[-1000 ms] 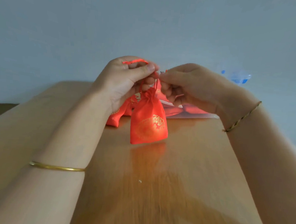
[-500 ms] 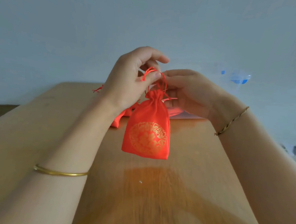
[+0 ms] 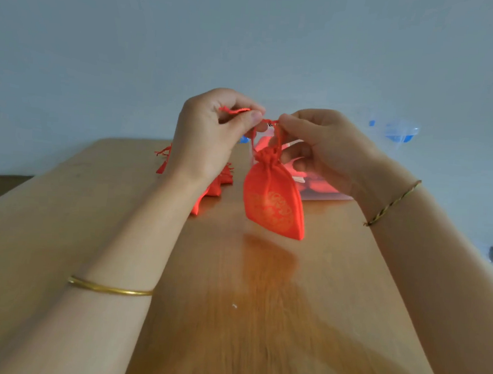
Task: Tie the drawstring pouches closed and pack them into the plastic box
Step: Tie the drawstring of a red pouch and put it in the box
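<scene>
My left hand (image 3: 211,134) and right hand (image 3: 326,148) pinch the thin red drawstring (image 3: 270,120); the gold-printed red fabric pouch (image 3: 273,200) hangs upright below.

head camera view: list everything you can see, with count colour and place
drawstring pouch: 1, red with gold print, hanging by its cords over the table middle
drawstring cords: red, pinched between both hands above the pouch
other pouches: count unclear, red, on the table behind the left wrist
plastic box: 1, clear, far table edge behind the right hand, red contents
lid-like plastic piece: 1, clear with blue, far right
table: 1, brown wood
bangle: 1, gold, left forearm
braided bracelet: 1, brown, right wrist
left hand: pinches the cords
right hand: pinches the cords
</scene>
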The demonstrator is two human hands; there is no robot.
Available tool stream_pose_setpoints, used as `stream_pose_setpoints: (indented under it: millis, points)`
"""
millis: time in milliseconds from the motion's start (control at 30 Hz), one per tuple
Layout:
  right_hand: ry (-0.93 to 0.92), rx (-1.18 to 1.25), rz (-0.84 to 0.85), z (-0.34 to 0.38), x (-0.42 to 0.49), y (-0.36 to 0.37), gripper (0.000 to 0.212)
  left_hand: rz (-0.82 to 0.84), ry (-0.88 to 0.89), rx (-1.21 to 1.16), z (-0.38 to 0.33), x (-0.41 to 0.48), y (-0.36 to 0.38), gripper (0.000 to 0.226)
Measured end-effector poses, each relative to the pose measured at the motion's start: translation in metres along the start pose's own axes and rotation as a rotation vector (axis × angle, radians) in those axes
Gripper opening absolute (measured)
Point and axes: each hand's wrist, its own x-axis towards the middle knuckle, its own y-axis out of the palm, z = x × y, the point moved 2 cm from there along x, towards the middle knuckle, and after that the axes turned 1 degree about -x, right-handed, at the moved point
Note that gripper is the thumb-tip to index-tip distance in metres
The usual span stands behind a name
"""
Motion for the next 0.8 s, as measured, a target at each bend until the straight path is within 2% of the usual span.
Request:
stream_pose_setpoints:
  millis: [133,300,433,500,567,633,700,733,800]
  points:
    - [0.060,0.178,-0.088,0.001,0.001,-0.005,0.027,-0.027,-0.184,-0.032,0.008,0.001,-0.003,0.021]
    - [0.214,0.434,-0.070,-0.002,0.001,-0.004,0.029,-0.046,-0.278,0.188,0.017,0.001,-0.006,0.051]
    - [0.285,0.580,-0.043,-0.006,0.002,-0.011,0.030,-0.059,-0.421,0.108,0.024,0.000,-0.011,0.064]
    - [0.343,0.515,-0.094,-0.012,0.003,-0.018,0.031,-0.132,-0.506,0.094,0.028,0.001,-0.020,0.062]
    - [0.383,0.294,-0.198,-0.023,0.004,-0.023,0.029,-0.175,-0.568,0.027,0.030,0.002,-0.026,0.059]
    - [0.401,0.150,-0.231,-0.032,0.006,-0.020,0.028,-0.171,-0.577,-0.239,0.026,0.003,-0.024,0.059]
    - [0.424,0.133,-0.213,-0.034,0.006,-0.015,0.028,-0.122,-0.575,-0.499,0.021,0.003,-0.020,0.057]
    - [0.422,0.162,-0.203,-0.032,0.006,-0.014,0.028,-0.069,-0.581,-0.532,0.018,0.003,-0.019,0.053]
    - [0.375,0.253,-0.179,-0.023,0.005,-0.014,0.030,0.091,-0.587,-0.436,0.014,0.001,-0.017,0.039]
